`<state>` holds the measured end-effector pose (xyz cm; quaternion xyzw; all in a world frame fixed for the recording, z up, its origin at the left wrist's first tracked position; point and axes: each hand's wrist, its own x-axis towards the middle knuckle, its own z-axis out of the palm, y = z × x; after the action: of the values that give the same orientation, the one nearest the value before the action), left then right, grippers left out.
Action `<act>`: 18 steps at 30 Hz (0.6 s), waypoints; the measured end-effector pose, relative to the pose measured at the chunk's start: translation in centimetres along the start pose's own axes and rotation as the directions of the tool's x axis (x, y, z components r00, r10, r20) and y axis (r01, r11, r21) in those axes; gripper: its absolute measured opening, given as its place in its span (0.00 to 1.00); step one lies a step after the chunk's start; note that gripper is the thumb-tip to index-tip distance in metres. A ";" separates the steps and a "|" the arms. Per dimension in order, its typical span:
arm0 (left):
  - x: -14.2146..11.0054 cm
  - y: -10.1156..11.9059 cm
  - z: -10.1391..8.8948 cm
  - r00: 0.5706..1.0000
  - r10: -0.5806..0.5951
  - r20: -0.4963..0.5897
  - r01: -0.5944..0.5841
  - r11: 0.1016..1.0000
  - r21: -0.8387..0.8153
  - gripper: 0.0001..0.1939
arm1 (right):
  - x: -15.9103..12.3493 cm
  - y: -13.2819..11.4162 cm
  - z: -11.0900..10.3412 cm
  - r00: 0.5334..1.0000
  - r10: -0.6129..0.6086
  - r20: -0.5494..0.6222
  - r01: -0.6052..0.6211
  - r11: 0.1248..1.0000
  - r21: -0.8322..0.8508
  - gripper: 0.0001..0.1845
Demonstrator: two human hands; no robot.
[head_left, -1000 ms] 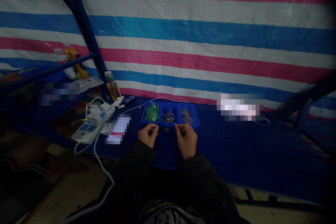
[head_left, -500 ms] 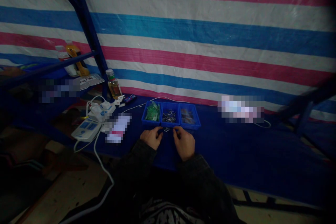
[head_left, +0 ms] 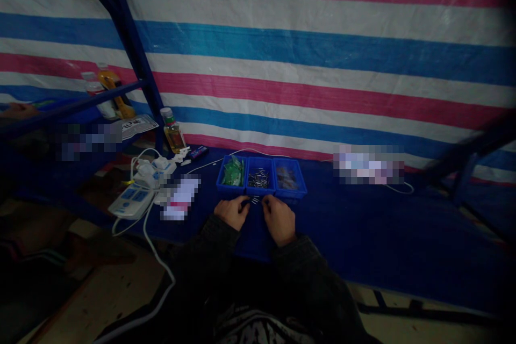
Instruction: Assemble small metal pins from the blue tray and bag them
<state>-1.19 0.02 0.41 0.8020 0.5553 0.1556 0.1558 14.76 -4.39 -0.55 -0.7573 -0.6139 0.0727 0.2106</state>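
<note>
Left hand [head_left: 231, 212] and right hand [head_left: 279, 219] curl inward, fingertips just beside loose slender metal pins [head_left: 255, 200]; grip cannot be told. Ribbed blue plastic tray [head_left: 261, 192] directly above, three compartments.

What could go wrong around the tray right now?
The loose small metal pieces between the left hand and right hand could get lost against the dark blue sheet in this dim light. A hand might also bump the blue divided tray, spilling its middle compartment's metal pieces.
</note>
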 end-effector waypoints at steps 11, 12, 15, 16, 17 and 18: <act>0.0 -0.4 0.4 0.996 0.011 -0.090 -0.029 0.980 -0.195 0.16 | -0.1 1.0 1.1 0.975 -0.113 -0.192 0.145 0.977 0.159 0.06; 0.0 -0.4 0.5 0.995 0.026 -0.098 -0.050 0.968 -0.247 0.17 | -0.1 1.0 1.1 0.966 -0.141 -0.215 0.181 0.967 0.178 0.07; 0.0 -0.4 0.7 0.990 0.101 -0.099 -0.130 0.922 -0.364 0.16 | -0.2 0.7 0.8 0.946 -0.218 -0.238 0.272 0.936 0.222 0.09; 0.0 -0.4 0.8 0.988 0.122 -0.094 -0.149 0.910 -0.386 0.15 | -0.3 0.7 0.7 0.941 -0.241 -0.235 0.297 0.924 0.242 0.09; 0.1 -0.4 0.9 0.987 0.135 -0.087 -0.159 0.903 -0.400 0.15 | -0.3 0.6 0.6 0.936 -0.261 -0.235 0.320 0.909 0.266 0.09; 0.1 -0.4 1.0 0.987 0.142 -0.080 -0.162 0.899 -0.407 0.14 | -0.3 0.6 0.6 0.931 -0.277 -0.238 0.341 0.894 0.291 0.09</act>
<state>-1.05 0.15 -0.66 0.7880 0.4493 0.3000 0.2952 15.05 -4.65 -1.35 -0.6075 -0.6830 0.0663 0.4000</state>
